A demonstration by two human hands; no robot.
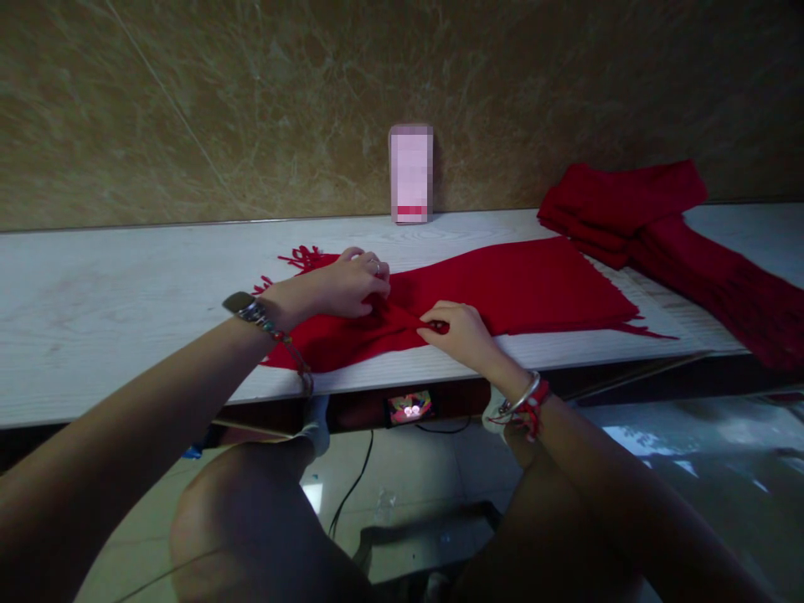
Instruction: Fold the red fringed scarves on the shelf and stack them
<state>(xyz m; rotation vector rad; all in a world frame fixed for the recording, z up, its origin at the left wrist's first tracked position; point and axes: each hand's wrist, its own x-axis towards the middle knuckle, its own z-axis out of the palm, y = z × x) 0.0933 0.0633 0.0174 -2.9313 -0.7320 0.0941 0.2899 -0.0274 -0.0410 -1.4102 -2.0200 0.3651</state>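
Note:
A red fringed scarf [528, 285] lies folded lengthwise across a white wood-grain bench top. My left hand [355, 283], with a ring on it, rests on the scarf's left part, its fingers curled into the cloth. Near the front edge of the scarf, my right hand [458, 333] pinches a bit of the fabric between thumb and fingers. The cloth bunches into creases between the two hands. Loose tassels stick out at the left end, behind my left wrist, and a thin fringe shows at the right end.
Another red scarf [628, 201] lies heaped at the right, its fringed end over the front edge. A pink phone-shaped object [411, 174], blurred, leans against the marble wall [251, 100]. Below the white top [113, 310], a lit phone screen [410, 408] and cables show between my legs.

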